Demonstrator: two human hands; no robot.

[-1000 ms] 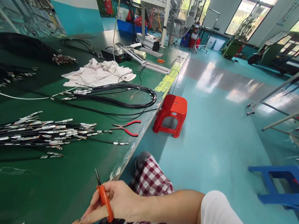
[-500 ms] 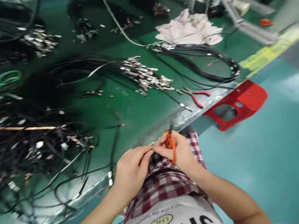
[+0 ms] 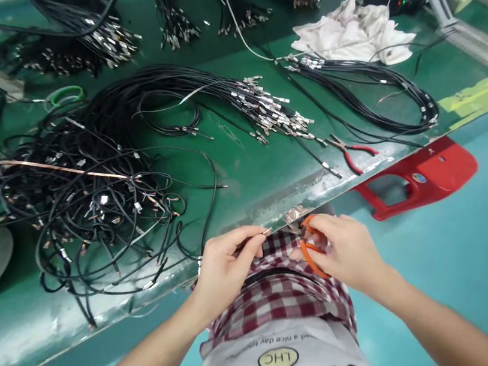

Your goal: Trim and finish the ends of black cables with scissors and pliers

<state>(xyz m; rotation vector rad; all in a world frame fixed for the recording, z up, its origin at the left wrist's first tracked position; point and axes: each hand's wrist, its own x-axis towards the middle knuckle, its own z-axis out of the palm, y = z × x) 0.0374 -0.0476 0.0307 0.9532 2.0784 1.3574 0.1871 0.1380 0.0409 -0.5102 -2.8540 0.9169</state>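
**Ana:** Green matting covers the counter [image 3: 245,171], and the person sits at its near edge with both hands held over a lap in red-and-white checked cloth [image 3: 282,297]. What does each hand have?

**Ben:** The left hand [image 3: 223,265] pinches the end of a thin black wire with a small metal terminal [image 3: 259,232] between thumb and forefinger, tip pointing toward the other hand. The right hand [image 3: 344,248] is closed around small orange-handled scissors [image 3: 309,250], fingers through the loops; the blades are hidden, so I cannot tell if they are parted.

**Ana:** Why so close together?

**Ben:** Probably so the tool can meet the wire's tip; the 2 hands are near, not touching.

**Ana:** And the wire itself?

**Ben:** Just off the counter's edge, above the lap.

**Ana:** What lies on the counter?

**Ben:** To the left, a loose tangled heap of black wires [image 3: 87,203], likely within easy reach. Farther back, a combed bundle of black wires with silver terminals aligned [image 3: 259,106], red-handled pliers [image 3: 352,153] just beside its tips, a crumpled white cloth [image 3: 351,31], and a red plastic stool [image 3: 421,178] on the floor.
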